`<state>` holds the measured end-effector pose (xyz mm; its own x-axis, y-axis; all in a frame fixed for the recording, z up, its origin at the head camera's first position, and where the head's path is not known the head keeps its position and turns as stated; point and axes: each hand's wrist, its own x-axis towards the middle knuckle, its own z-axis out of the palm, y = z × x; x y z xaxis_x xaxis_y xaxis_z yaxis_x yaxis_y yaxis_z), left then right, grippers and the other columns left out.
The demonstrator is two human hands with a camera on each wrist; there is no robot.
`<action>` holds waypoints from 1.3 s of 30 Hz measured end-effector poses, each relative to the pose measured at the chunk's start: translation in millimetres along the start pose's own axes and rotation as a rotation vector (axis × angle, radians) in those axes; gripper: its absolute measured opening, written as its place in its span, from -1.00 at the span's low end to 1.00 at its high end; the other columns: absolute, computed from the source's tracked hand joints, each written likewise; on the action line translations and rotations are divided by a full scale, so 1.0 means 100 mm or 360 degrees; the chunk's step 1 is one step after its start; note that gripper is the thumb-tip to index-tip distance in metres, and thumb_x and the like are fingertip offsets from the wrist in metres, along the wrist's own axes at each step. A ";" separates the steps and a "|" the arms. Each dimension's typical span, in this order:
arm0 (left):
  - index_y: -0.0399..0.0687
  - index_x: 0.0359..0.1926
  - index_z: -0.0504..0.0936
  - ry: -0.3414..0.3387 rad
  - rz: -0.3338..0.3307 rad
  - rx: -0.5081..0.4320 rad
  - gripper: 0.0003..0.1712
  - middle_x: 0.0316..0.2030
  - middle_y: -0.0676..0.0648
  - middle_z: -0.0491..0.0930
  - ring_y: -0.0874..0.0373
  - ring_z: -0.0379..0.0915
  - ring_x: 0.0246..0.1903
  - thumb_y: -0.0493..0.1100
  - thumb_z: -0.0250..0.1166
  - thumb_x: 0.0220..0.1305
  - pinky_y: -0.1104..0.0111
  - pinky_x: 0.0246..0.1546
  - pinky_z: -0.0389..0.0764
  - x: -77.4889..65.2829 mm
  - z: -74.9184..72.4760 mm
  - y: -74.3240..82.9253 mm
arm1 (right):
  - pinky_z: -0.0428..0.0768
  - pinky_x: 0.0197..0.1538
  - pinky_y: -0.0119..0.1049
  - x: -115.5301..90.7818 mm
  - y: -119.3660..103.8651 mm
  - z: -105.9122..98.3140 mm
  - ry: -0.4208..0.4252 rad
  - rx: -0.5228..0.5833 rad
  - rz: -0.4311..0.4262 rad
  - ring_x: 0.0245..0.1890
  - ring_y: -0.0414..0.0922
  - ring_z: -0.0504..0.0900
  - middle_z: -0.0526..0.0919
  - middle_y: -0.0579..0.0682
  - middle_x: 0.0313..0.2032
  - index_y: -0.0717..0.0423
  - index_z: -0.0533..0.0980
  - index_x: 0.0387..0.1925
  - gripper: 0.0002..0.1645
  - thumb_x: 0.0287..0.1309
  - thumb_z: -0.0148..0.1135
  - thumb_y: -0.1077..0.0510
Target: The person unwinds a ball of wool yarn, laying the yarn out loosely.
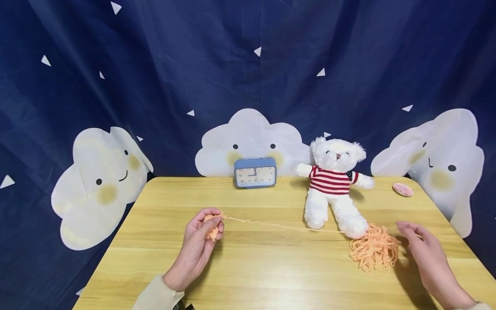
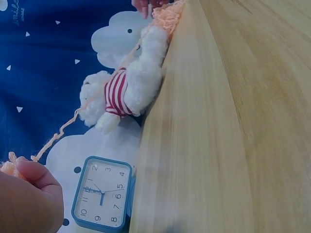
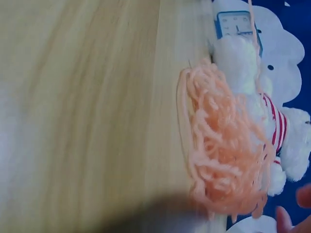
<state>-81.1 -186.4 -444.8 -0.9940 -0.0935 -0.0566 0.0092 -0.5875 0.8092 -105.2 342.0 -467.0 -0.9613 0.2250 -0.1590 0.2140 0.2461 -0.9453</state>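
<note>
A small wound bundle of peach yarn [image 1: 211,233] is pinched between the thumb and fingers of my left hand [image 1: 196,244], raised over the table's left half. From it a strand [image 1: 267,224] stretches rightward to a loose heap of yarn [image 1: 375,248] on the table. My right hand [image 1: 425,254] hovers just right of the heap, its fingers loosely bent and apart from the yarn. The right wrist view shows the tangled heap [image 3: 218,145] close up, with only fingertips [image 3: 283,221] at the edge.
A white teddy bear [image 1: 336,185] in a red-striped sweater sits behind the heap, one foot against it. A blue alarm clock [image 1: 255,173] stands at the table's back edge. Near the back right corner lies a small pink oval object [image 1: 403,189]. A dark blue curtain [image 1: 166,64] hangs behind.
</note>
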 end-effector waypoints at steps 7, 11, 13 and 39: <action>-0.22 -0.06 0.63 -0.0047 0.0001 -0.0005 -0.83 -0.22 -0.13 0.62 0.17 0.56 -0.38 -0.49 0.18 0.52 0.51 -0.45 0.58 0.01 0.00 0.00 | 0.53 -0.15 -0.56 -0.14 -0.21 0.21 0.0120 0.0567 -0.0120 -0.20 -0.34 0.49 0.66 -0.45 -0.14 -0.27 0.77 -0.10 -0.75 0.64 0.22 0.12; -0.22 -0.06 0.63 -0.0049 0.0013 -0.0010 -0.83 -0.22 -0.13 0.60 0.17 0.56 -0.39 -0.50 0.18 0.52 0.51 -0.45 0.59 0.00 -0.02 0.00 | 0.54 -0.34 -0.50 -0.20 -0.30 0.39 -0.0035 0.0680 -0.0154 -0.40 -0.29 0.49 0.69 -0.32 -0.16 -0.19 0.78 -0.14 -0.69 0.63 0.21 0.23; -0.23 -0.06 0.62 -0.0057 0.0010 -0.0007 -0.83 -0.23 -0.13 0.61 0.17 0.57 -0.39 -0.49 0.18 0.53 0.50 -0.44 0.60 0.00 -0.03 0.00 | 0.54 -0.37 -0.49 -0.23 -0.33 0.49 -0.0113 0.0679 -0.0166 -0.42 -0.29 0.50 0.70 -0.29 -0.17 -0.16 0.79 -0.11 -0.69 0.63 0.20 0.25; -0.22 -0.08 0.63 -0.0059 -0.0030 -0.0016 -0.84 -0.23 -0.11 0.62 0.18 0.58 -0.38 -0.48 0.18 0.54 0.51 -0.43 0.61 0.01 0.01 -0.03 | 0.75 -0.15 -0.29 -0.64 -0.89 1.93 -0.0634 0.0508 -0.0153 -0.25 -0.11 0.75 0.72 0.08 0.11 0.42 0.57 0.27 -0.57 0.45 0.32 0.36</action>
<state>-82.2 -184.1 -446.8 -0.9973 -0.0527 -0.0502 -0.0088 -0.5968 0.8023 -96.1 124.3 -427.9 -0.9788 -0.1761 -0.1043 0.1173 -0.0657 -0.9909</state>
